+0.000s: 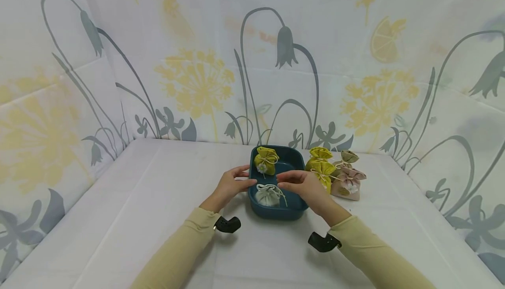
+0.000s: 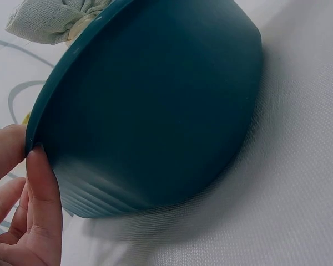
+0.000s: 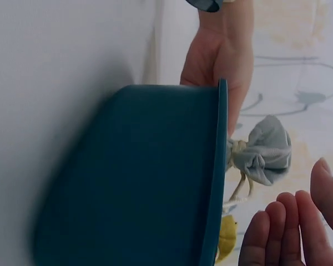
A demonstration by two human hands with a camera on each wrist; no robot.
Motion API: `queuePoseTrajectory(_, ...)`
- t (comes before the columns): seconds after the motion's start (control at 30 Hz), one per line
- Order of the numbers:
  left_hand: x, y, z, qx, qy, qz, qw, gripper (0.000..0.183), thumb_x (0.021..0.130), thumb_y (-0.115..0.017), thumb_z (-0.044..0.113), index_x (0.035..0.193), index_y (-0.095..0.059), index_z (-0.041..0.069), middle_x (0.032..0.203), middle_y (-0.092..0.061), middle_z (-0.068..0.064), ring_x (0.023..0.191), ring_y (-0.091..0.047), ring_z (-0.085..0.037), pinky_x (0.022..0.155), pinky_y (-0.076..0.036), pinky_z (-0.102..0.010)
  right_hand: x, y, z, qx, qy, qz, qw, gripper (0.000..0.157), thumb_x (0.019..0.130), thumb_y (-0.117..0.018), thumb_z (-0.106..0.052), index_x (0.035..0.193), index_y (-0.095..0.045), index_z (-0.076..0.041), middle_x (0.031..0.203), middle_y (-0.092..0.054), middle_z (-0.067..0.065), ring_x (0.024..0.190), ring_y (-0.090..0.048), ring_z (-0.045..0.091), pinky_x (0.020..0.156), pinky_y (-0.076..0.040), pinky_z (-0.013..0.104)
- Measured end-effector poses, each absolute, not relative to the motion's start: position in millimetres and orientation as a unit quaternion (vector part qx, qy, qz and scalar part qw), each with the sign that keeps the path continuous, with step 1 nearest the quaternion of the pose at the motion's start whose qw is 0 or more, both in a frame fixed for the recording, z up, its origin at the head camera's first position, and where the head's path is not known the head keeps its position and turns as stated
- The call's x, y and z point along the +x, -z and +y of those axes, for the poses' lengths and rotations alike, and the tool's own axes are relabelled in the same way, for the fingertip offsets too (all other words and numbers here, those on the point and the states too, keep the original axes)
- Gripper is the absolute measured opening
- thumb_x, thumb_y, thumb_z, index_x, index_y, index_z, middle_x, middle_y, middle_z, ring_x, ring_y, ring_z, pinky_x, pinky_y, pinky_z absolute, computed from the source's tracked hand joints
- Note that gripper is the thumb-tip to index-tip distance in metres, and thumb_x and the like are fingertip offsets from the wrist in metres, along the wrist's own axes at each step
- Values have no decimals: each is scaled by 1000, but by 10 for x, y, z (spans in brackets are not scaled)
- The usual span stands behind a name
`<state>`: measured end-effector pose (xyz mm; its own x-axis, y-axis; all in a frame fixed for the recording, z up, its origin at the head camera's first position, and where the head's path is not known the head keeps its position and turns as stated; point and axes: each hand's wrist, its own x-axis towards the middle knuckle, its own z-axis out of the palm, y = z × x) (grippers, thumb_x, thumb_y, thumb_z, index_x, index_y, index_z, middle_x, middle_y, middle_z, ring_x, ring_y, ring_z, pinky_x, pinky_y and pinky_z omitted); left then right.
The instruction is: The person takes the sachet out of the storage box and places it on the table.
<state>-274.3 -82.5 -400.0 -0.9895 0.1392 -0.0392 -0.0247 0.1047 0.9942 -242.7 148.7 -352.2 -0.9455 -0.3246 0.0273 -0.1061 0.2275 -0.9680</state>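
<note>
Left hand [image 1: 230, 187] is touching the tray's [image 1: 293, 212] left rim, probably steadying it; right hand [image 1: 301, 185] is hovering flat and empty just above the grey pouch [image 1: 268, 194] inside.

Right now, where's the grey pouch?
Head view: grey pouch lies in the blue tray's near end, between left hand and right hand.

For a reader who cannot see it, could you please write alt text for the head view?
Two hands, left hand and right hand, flank a dark blue tray holding a yellow pouch and a grey pouch.
</note>
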Motion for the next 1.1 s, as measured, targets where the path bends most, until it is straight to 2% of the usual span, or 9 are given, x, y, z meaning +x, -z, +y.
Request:
queuePoseTrajectory(0.23,-2693,3922,-835,44,-667,740,70,59,82,-72,10,136,-47,5,121,-52,-19,94,-60,-20,78,-53,-32,-2397,3535,1403,-151,602,777,105,34,82,-73,-15,111,-66,1,111,-64,16,98,-60,20,86,-50,33)
queuePoseTrajectory(0.37,-2707,3946,-831,41,-666,742,67,59,82,-72,11,136,-48,6,122,-52,-18,94,-61,-20,78,-53,-32,-2389,3530,1372,-160,587,784,125,40,81,-74,-14,114,-63,4,109,-64,10,96,-59,19,83,-50,31)
queuePoseTrajectory(0.5,-2733,3991,-820,36,-667,742,59,58,81,-73,12,134,-51,9,120,-53,-16,92,-61,-19,78,-54,-31,-2397,3540,1348,-165,566,795,139,43,77,-77,-14,115,-63,2,106,-65,7,94,-59,19,81,-52,32)
queuePoseTrajectory(0.63,-2733,3991,-818,35,-669,741,56,57,81,-73,11,134,-51,8,119,-54,-16,92,-61,-20,77,-54,-31,-2404,3542,1331,-167,558,801,137,36,78,-76,-14,111,-67,-1,103,-65,7,93,-60,20,81,-52,35)
queuePoseTrajectory(0.9,-2733,3996,-821,36,-672,737,57,57,81,-72,9,134,-50,8,118,-54,-16,93,-61,-20,77,-54,-31,-2461,3553,1324,-158,547,813,118,27,84,-70,-25,104,-71,-6,100,-66,2,94,-58,18,87,-48,41)
queuePoseTrajectory(1.1,-2734,3996,-815,34,-674,735,58,57,81,-73,10,134,-51,9,118,-53,-16,92,-61,-19,77,-54,-31,-2474,3515,1301,-141,552,814,108,21,89,-64,-15,104,-68,0,99,-65,4,96,-56,19,91,-44,45)
